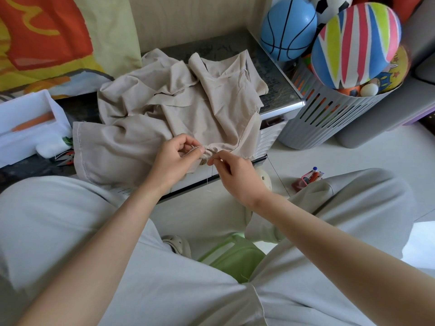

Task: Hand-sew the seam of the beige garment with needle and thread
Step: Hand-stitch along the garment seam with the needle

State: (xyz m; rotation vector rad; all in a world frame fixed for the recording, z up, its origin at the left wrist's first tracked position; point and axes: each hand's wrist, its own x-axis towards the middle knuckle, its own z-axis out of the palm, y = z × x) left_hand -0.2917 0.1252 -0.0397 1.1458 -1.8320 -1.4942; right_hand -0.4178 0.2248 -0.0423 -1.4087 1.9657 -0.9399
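Hands are pinched tight, left hand point(176, 158) on the seam point(210, 148), right hand point(235, 172) on the thread point(212, 172), which could be snapped if tugged hard.

1 view only: head-worn wide-angle camera, facing forward and steeply down over the person's lap. Close range, with both forearms entering from the bottom edge. The left hand point(175, 158) and right hand point(235, 171) meet near frame centre at the beige garment point(188, 109) on the low table point(280, 100). Floor point(329, 156) to the right.
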